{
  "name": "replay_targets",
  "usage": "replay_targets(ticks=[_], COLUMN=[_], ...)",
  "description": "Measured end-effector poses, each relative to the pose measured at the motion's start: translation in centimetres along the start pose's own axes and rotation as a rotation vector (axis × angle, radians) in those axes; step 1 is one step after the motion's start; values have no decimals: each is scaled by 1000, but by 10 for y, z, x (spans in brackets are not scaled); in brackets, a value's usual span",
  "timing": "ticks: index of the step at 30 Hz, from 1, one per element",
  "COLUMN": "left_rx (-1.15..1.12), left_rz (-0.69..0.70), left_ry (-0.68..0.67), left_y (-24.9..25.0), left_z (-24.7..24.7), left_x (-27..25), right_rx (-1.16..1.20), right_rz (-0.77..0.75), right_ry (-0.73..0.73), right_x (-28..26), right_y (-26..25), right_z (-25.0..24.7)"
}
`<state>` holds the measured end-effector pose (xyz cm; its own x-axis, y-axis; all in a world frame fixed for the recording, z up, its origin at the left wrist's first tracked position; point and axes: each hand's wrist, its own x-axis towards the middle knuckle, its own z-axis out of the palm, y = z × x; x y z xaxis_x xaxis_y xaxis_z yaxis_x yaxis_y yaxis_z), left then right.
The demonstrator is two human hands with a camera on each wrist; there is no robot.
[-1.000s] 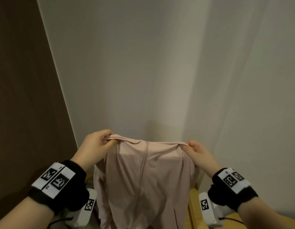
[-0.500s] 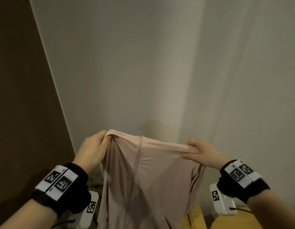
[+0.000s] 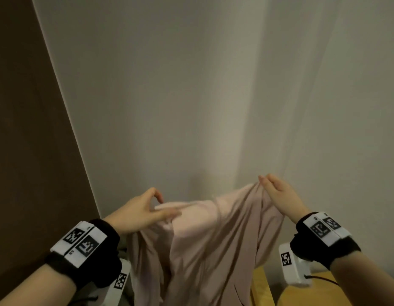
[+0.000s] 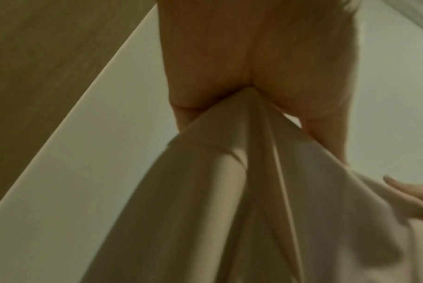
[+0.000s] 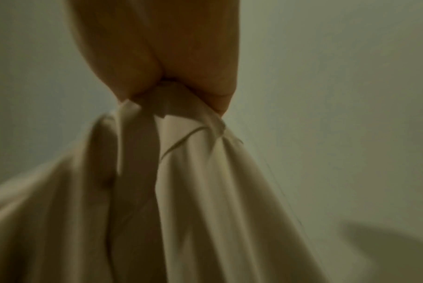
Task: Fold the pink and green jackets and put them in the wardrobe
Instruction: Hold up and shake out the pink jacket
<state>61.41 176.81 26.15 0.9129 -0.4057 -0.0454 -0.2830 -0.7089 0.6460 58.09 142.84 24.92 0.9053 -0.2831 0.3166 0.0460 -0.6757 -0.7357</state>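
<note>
The pink jacket (image 3: 202,239) hangs in front of me, held up by its top edge, with the cloth slack and creased between my hands. My left hand (image 3: 161,198) pinches the left part of that edge between thumb and forefinger, its other fingers stretched out over the cloth. My right hand (image 3: 263,181) pinches the right corner and stands a little higher. The left wrist view shows the jacket (image 4: 254,191) gathered into the left hand's pinch (image 4: 250,84). In the right wrist view the jacket (image 5: 193,191) bunches under the right hand (image 5: 164,80). No green jacket is in view.
A dark brown panel (image 3: 26,151) rises on the left beside a pale wall (image 3: 169,96). A white curtain (image 3: 335,107) hangs on the right. A yellow wooden surface (image 3: 261,283) shows low down, behind the jacket's right side.
The taut top edge has gone slack and creased. My right hand has risen. My left hand has gone from a full grip to a thumb-and-forefinger pinch with the other fingers stretched out.
</note>
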Motion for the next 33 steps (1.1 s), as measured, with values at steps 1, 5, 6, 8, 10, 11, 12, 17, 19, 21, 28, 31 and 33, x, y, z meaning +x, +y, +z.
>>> replay_targets(ticks=[1,5,6,8,10,11,12,17,19,21,28,31,33], left_rx=[125,494,549,586,559,535,499,40,-96,-178,-224,-451,-514], left_rz=[-20,-41,-40,-51,-51,-39,-22,65,84,119,144,163,161], left_ry=[-65,-222,-207,-132,-42,-12,-2,-157,-168,-180,-34,34,61], left_y=[-3,-17,-19,-21,-22,-22,-22,-14,-8,-3,-4,-2,-1], left_z=[-1,0,0,-1,-3,-4,-5,-7,-7,-6,1,2,2], left_x=[0,4,5,7,7,7,7,-1,-4,-5,1,2,4], right_rx=[7,71,64,-48,-206,-279,-337,-384,-358,-327,-23,64,74], right_rz=[14,72,65,24,-16,-19,-14,-34,-49,-46,127,165,157], right_ry=[2,-80,-122,-245,-400,-464,-507,-491,-432,-379,-317,-330,-325], right_x=[0,-3,-5,-9,-14,-17,-19,-25,-26,-27,-35,-38,-39], right_y=[2,11,13,14,14,15,16,19,18,17,5,0,-2], right_z=[-3,-12,-13,-14,-16,-16,-16,-9,-6,-4,-2,-1,1])
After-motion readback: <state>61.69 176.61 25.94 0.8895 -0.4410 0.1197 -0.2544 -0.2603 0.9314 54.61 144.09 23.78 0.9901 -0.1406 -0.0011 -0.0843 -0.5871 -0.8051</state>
